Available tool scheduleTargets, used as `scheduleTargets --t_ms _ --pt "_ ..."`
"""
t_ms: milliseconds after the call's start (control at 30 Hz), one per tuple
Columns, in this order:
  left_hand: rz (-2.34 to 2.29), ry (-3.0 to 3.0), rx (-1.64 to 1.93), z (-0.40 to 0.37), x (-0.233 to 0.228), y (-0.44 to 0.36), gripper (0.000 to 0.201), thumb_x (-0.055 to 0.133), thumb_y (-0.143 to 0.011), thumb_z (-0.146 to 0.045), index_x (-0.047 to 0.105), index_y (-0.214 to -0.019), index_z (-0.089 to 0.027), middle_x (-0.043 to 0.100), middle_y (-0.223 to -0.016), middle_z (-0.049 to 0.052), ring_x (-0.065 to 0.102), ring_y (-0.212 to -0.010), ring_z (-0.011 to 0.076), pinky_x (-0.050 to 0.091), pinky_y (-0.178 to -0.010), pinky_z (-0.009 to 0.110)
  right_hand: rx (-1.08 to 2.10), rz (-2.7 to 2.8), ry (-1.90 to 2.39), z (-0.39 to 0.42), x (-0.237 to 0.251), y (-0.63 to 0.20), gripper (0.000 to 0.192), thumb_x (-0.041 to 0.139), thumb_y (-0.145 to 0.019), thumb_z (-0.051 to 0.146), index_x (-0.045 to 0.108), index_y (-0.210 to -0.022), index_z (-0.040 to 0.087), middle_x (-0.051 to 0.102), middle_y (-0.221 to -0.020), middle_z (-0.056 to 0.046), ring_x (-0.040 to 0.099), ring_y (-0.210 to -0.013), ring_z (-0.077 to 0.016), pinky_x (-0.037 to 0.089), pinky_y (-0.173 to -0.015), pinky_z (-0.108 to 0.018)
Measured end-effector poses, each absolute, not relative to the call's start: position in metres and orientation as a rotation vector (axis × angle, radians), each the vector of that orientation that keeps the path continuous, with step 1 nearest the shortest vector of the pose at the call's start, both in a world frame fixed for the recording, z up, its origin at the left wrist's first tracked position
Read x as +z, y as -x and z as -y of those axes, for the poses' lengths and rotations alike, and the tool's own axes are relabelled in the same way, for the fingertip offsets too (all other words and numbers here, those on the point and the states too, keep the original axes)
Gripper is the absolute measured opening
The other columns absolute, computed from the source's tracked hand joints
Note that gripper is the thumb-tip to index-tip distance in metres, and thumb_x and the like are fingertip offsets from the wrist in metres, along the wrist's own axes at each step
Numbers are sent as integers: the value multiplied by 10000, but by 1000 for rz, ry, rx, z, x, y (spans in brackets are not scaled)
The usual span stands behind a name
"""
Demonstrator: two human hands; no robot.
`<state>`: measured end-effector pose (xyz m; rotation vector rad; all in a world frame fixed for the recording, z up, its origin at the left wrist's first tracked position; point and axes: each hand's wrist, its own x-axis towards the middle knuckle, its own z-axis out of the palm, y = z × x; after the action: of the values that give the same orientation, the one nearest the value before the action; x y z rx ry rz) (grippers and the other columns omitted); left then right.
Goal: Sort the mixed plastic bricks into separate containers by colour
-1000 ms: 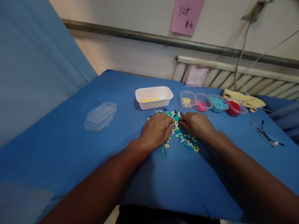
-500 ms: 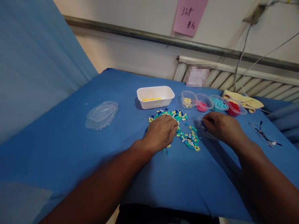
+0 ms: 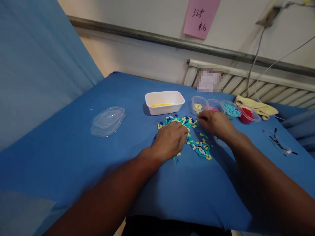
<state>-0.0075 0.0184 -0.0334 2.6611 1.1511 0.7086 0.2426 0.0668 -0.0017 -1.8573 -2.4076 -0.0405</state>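
Note:
My left hand [image 3: 171,139] rests on a loose spread of small plastic pieces [image 3: 201,150] in green, blue, pale yellow and white. Its fingers are curled down into them, and what they hold, if anything, is hidden. At the right edge of the spread is my right hand [image 3: 216,124], thumb and fingertips drawn together; I cannot make out anything between them. Below its wrist, a clear tub [image 3: 220,142] is mostly covered by the arm. Behind it, a clear tub of pink pieces [image 3: 214,104] is partly hidden.
A white tray [image 3: 165,110] with yellow pieces stands behind the spread. Clear tubs hold cream pieces [image 3: 197,107], turquoise pieces [image 3: 231,109] and red pieces [image 3: 246,114]. Clear lids [image 3: 108,121] lie left, glasses [image 3: 278,142] right, and a yellow cloth [image 3: 258,105] at the back.
My right hand has moved left and away from me, from the near clear tub to the edge of the spread. My left hand stays in place.

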Motion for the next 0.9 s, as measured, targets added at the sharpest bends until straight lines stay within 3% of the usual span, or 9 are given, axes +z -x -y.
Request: scheduleTargets --t_ms 267,667,900 --pt "-1197 -2709 709 -18 -35 8 237 516 -1124 -263 709 -1006 -191 715 -1017 78 660 -989 242 540 -911 404 36 2488 1906 -89 -16 -221 342 575 -1001 299 852 -1193 243 857 -1177 -107 776 -1055 -277 522 -864 -342" --pt "-1187 -2685 680 -18 -32 7 216 535 -1108 -253 724 -1020 -195 732 -1022 84 673 -1000 254 551 -915 416 -23 2500 2025 -77 -10 -220 292 585 -969 250 817 -1146 232 853 -1071 -98 757 -932 -247 426 -707 -310" --pt "-1342 -2480 942 -39 -29 26 132 611 -1071 -254 732 -1054 -202 769 -1054 71 701 -1031 252 552 -936 409 -78 2596 1987 -74 -2 -215 292 561 -986 224 820 -1122 217 841 -1073 -136 751 -954 -271 422 -729 -328"
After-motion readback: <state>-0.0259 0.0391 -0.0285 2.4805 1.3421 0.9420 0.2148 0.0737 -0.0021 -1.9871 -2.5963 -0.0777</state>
